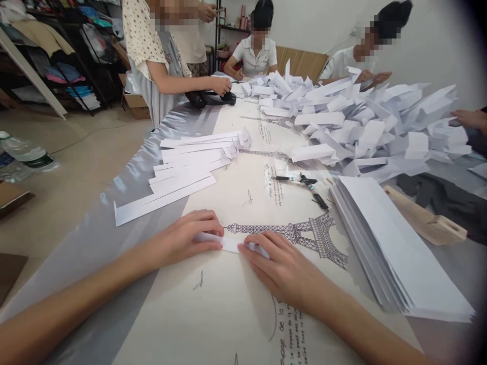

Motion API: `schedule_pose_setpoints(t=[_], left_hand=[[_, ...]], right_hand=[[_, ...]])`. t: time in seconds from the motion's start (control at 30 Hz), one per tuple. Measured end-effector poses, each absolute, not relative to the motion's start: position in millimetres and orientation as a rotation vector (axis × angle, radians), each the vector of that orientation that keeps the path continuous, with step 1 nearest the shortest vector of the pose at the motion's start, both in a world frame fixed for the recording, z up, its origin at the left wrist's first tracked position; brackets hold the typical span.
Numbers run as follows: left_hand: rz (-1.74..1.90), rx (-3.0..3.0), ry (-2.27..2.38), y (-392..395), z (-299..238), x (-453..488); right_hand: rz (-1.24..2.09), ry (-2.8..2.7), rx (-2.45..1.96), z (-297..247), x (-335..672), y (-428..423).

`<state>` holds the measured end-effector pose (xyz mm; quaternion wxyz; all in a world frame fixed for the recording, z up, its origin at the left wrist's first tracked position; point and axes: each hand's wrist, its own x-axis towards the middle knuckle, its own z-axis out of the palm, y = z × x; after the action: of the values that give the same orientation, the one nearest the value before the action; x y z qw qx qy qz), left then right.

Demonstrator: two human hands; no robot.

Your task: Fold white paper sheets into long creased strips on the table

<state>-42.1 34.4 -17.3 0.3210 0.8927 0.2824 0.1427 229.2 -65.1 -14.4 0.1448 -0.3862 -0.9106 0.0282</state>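
A narrow folded strip of white paper (pixel 231 243) lies flat on the printed tablecloth (pixel 228 314) near the front edge. My left hand (pixel 188 236) presses on its left end with the fingers curled over it. My right hand (pixel 279 266) pins down its right end with the fingertips. Only the middle of the strip shows between the two hands.
A stack of white sheets (pixel 399 253) lies to the right, long folded strips (pixel 186 170) to the left, a big heap of folded paper pieces (pixel 361 119) beyond. Pens (pixel 300 180) and a wooden block (pixel 426 218) lie nearby. Three people work at the far end.
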Motion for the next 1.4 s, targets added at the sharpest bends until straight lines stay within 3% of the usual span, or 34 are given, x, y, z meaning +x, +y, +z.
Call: schedule_pose_setpoints(t=[0.53, 1.2, 1.4], left_hand=[[0.424, 2.212, 0.806, 32.3, -14.9, -36.9], [0.511, 2.122, 0.828, 33.2, -15.2, -30.6], [0.505, 2.120, 0.839, 32.5, -16.2, -30.0]], right_hand=[[0.458, -2.230, -1.220, -39.0, 230.7, -63.1], [0.368, -2.200, -1.273, -32.0, 222.9, -62.4], [0.191, -2.225, -1.214, -34.5, 210.3, -48.1]])
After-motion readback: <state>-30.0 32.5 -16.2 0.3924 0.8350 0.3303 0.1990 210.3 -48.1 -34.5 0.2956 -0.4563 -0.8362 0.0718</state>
